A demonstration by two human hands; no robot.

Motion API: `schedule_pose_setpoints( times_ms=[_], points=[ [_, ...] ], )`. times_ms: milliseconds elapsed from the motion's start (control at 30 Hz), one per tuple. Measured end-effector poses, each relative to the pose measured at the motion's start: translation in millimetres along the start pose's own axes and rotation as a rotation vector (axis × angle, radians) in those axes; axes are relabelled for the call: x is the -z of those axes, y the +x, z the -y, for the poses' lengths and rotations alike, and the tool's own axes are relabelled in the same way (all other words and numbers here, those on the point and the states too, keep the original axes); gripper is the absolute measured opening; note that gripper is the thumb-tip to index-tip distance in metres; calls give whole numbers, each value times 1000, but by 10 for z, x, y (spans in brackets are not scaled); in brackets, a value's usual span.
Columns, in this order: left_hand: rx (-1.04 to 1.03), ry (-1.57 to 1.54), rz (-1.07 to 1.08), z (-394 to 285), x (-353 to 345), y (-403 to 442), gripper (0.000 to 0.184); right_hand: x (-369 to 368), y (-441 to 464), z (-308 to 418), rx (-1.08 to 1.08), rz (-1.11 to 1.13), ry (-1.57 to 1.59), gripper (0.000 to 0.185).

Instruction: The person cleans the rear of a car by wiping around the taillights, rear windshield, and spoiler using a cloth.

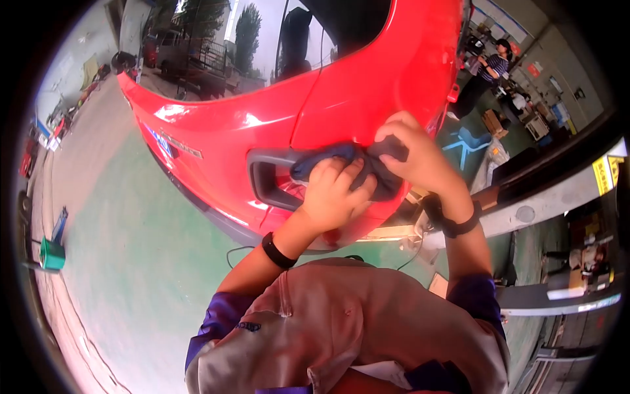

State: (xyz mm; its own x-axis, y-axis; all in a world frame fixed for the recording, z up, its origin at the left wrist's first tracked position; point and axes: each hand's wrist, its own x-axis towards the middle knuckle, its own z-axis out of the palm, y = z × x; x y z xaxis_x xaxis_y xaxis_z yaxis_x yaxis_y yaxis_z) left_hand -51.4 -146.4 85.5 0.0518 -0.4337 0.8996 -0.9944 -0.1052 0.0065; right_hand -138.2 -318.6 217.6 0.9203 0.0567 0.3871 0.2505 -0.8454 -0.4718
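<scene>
A bunched dark blue-grey cloth lies against the red car, over the right part of a black-framed light or recess in its rear corner. My left hand presses on the cloth, with its fingers bent over the folds. Just right of it, my right hand has its thumb and fingers curled around a dark part that looks like the same cloth. Its far edge is hidden behind the fingers. A black band circles each wrist.
A person in a striped top stands at the upper right, near a blue stool and cardboard boxes. A pale lift arm or beam runs close to my right forearm. A green bucket stands far left.
</scene>
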Motion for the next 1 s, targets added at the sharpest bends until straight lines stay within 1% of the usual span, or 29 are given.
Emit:
schedule_pose_setpoints(
  times_ms=[33, 133, 167, 267, 300, 333, 400, 433, 533, 667, 733, 833, 867, 967, 1000],
  points=[
    [5, 34, 51, -32, 44, 41, 53, 0, -40, -76, -37, -29, 20, 32],
    [61, -2, 79, -110, 91, 105, 59, -24, -86, -218, 28, -148, -73, 29],
    [63, 15, 83, -126, 106, 134, 62, -41, -81, -258, 35, -163, -57, 29],
    [118, 23, 46, -188, 82, 187, 60, -40, 0, -271, 84, -146, -39, 30],
    [130, 29, 46, -190, 72, 198, 57, -41, 50, -247, 178, -169, -69, 30],
    [135, 39, 43, -198, 81, 190, 53, -62, 77, -212, 199, -146, -61, 29],
    [129, 38, -55, -184, 14, 145, 48, -102, 133, -134, 249, -109, -57, 28],
    [144, 59, -93, -215, -22, 148, 46, -125, 143, -109, 288, -121, -105, 27],
    [244, 111, -149, -367, -98, 177, 48, -132, 119, -183, 300, -99, -52, 27],
    [299, 206, -106, -558, -155, 237, 49, -146, 21, -301, 278, -180, -3, 27],
    [315, 225, -42, -645, -193, 259, 51, -140, -43, -365, 247, -210, 26, 27],
    [286, 264, 58, -714, -259, 297, 51, -125, -133, -557, 223, -251, 35, 28],
    [260, 286, 74, -715, -286, 308, 50, -128, -168, -614, 218, -276, 16, 28],
    [189, 337, 109, -723, -329, 355, 48, -160, -279, -720, 203, -338, 91, 28],
    [169, 339, 142, -726, -322, 376, 49, -188, -321, -748, 202, -389, 87, 29]
  ],
)
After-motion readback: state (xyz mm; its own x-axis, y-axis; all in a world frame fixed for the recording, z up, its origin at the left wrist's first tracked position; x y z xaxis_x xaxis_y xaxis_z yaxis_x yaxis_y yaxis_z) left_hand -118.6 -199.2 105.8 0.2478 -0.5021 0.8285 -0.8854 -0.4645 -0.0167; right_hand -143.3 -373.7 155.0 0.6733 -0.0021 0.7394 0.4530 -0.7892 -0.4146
